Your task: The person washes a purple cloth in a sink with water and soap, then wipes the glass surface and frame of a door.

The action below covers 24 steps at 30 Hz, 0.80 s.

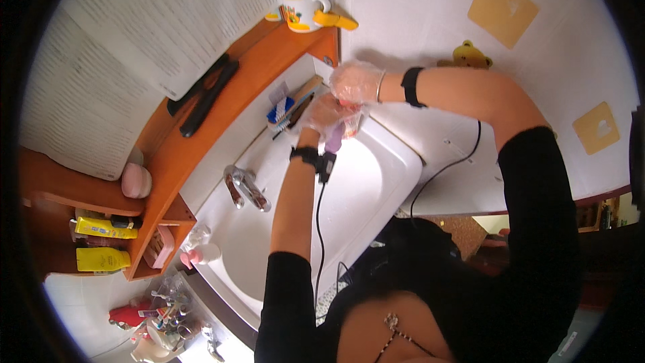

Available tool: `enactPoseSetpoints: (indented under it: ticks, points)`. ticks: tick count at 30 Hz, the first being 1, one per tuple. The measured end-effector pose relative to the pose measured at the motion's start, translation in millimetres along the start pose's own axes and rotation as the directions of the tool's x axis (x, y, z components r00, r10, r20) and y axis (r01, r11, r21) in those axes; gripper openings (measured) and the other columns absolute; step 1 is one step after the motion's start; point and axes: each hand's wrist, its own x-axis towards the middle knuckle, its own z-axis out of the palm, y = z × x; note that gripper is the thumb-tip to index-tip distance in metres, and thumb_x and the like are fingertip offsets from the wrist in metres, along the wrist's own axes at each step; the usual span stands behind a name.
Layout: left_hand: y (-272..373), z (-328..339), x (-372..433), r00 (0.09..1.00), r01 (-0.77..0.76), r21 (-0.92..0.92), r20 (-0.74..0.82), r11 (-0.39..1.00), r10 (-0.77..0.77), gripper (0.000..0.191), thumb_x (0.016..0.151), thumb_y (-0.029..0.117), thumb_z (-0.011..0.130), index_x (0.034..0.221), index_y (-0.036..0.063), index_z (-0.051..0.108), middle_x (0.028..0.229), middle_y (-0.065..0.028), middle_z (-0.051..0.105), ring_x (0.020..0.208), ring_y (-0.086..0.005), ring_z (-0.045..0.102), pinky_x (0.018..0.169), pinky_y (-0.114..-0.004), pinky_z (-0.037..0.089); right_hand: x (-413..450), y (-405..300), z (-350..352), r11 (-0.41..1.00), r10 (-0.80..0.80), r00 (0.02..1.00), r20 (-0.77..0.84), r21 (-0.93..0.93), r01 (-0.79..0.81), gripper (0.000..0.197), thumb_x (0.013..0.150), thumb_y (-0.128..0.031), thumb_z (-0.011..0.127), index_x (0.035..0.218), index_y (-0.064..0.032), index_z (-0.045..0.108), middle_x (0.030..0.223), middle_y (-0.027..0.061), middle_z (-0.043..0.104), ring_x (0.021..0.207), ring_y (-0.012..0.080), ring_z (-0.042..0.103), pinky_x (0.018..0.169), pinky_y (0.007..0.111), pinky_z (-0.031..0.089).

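Note:
Both hands wear clear plastic gloves and meet over the far corner of the white washbasin (pixel 398 156). My left hand (pixel 325 113) is turned away from me, its fingers partly hidden. Just beyond it, my right hand (pixel 355 80) is curled, its fingertips out of sight. A small red part shows between the hands. Below them are a purple object (pixel 334 138) and a pinkish-white item (pixel 352 125); whether either is held cannot be told. Beside my left hand, a blue-and-white brush (pixel 281 111) and a long wooden-looking handle (pixel 308 88) lie on the basin's back ledge.
A chrome faucet (pixel 247 189) and a pink-topped pump bottle (pixel 201 256) stand along the basin. An orange wooden shelf (pixel 166 161) holds a decorated mug (pixel 301 10), a black-handled object (pixel 209 98) and yellow containers (pixel 103 259). A black cable (pixel 318 232) hangs from my left wrist.

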Motion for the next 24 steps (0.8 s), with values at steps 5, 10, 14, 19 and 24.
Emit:
enactPoseSetpoints:
  ticks: [5, 10, 14, 19, 24]
  points:
    - [1, 14, -14, 0.981, 0.177, 0.043, -0.086, 0.983, -0.173, 0.046, 0.068, 0.042, 0.068, 0.101, 0.0099, 0.061, 0.091, -0.0137, 0.064, 0.080, -0.0301, 0.061, 0.071, -0.035, 0.048, 9, -6, -36, 0.856, 0.272, 0.742, 0.612, 0.199, -0.477, 0.032, 0.075, -0.031, 0.057, 0.090, -0.0037, 0.063, 0.096, 0.0170, 0.061, 0.083, 0.0314, 0.062, 0.071, 0.039, 0.050]
    - [-2, 13, -14, 0.987, 0.149, 0.334, -0.099, 0.931, -0.123, 0.044, 0.070, 0.038, 0.068, 0.098, 0.0052, 0.061, 0.085, -0.0139, 0.065, 0.075, -0.0247, 0.062, 0.066, -0.032, 0.048, -5, -29, -24, 0.892, 0.310, 0.928, 0.207, 0.276, -0.359, 0.019, 0.070, -0.023, 0.061, 0.077, -0.0061, 0.066, 0.082, 0.0157, 0.063, 0.080, 0.0296, 0.061, 0.066, 0.040, 0.050]
    - [31, 26, -11, 0.980, 0.183, -0.008, -0.081, 0.983, -0.183, 0.037, 0.070, 0.031, 0.072, 0.095, 0.0066, 0.061, 0.083, -0.0109, 0.065, 0.075, -0.0208, 0.063, 0.065, -0.031, 0.049, -27, 2, 20, 0.970, -0.108, 0.978, -0.181, 0.198, 0.144, 0.010, 0.069, -0.018, 0.062, 0.072, -0.0089, 0.064, 0.075, 0.0108, 0.059, 0.075, 0.0285, 0.059, 0.063, 0.038, 0.050]
    - [-6, 22, -17, 0.984, 0.151, -0.065, -0.085, 0.986, -0.156, 0.029, 0.071, 0.013, 0.071, 0.096, 0.0042, 0.060, 0.083, -0.0098, 0.065, 0.073, -0.0163, 0.061, 0.065, -0.029, 0.049, -27, 1, 5, 0.856, -0.146, 0.979, -0.142, 0.479, 0.197, 0.012, 0.066, -0.019, 0.064, 0.075, -0.0121, 0.063, 0.083, 0.0078, 0.058, 0.076, 0.0276, 0.058, 0.063, 0.038, 0.047]
    - [-17, 36, -12, 0.996, 0.049, 0.140, -0.082, 0.989, -0.037, 0.028, 0.069, 0.015, 0.069, 0.091, -0.0001, 0.060, 0.083, -0.0131, 0.064, 0.069, -0.0190, 0.061, 0.062, -0.031, 0.048, -30, -34, -10, 0.695, 0.587, 0.808, -0.053, 0.545, -0.469, 0.025, 0.066, -0.025, 0.065, 0.080, -0.0044, 0.064, 0.079, 0.0140, 0.061, 0.079, 0.0300, 0.060, 0.068, 0.040, 0.049]
